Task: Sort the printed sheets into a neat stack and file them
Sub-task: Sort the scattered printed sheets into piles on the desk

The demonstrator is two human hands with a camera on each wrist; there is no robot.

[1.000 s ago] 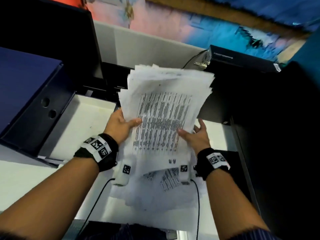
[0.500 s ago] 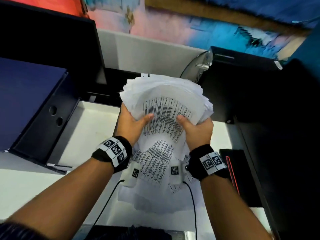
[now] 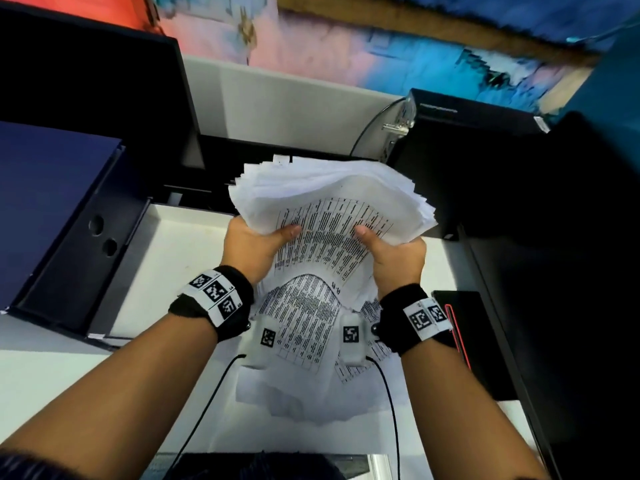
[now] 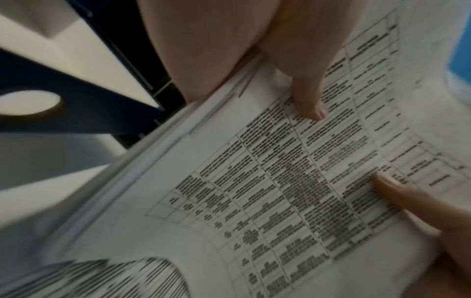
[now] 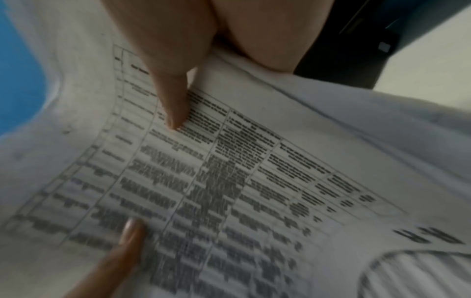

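Sheets: the bundle of sheets [image 3: 332,216] is held above the white desk [image 3: 180,258], long axis running near to far.
Left hand [image 3: 254,245]: clasped on the left edge.
Right hand [image 3: 393,252]: clasped on the right edge.
Box file [image 3: 65,216]: lies left, nearer the left hand.

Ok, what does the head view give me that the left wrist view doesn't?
Only the head view shows the whole bundle of sheets bowed between the left hand and right hand, loose pages on the white desk beneath, and the open blue binder. Only the left wrist view shows the layered left edge of the bundle and the table grid up close, though blurred. Both show the two thumbs pressing the printed top sheet.
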